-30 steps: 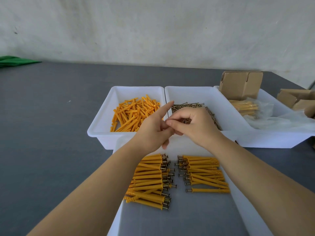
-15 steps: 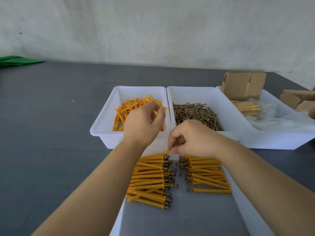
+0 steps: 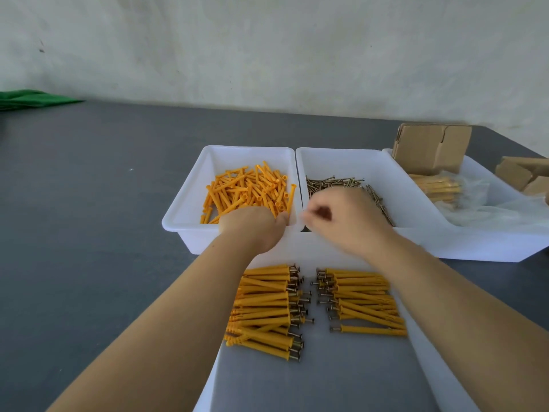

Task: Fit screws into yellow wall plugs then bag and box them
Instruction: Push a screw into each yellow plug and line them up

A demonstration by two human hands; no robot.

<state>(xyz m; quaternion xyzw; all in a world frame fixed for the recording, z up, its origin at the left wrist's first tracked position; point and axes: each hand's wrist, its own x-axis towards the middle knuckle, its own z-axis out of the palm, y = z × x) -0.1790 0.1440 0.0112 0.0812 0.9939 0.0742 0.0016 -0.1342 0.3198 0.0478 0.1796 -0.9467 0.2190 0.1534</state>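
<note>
Below, left hand [image 3: 252, 226] fingers hidden among yellow plugs [image 3: 249, 190]; right hand [image 3: 341, 217] curled over screws [image 3: 335, 182], grip unclear.

No readable text anywhere.
The cardboard boxes [image 3: 431, 148] show plain brown faces with no print, the white bins [image 3: 190, 203] carry no label or number, and the clear bags [image 3: 463, 200] are too blurred to tell if anything is printed on them.
</note>
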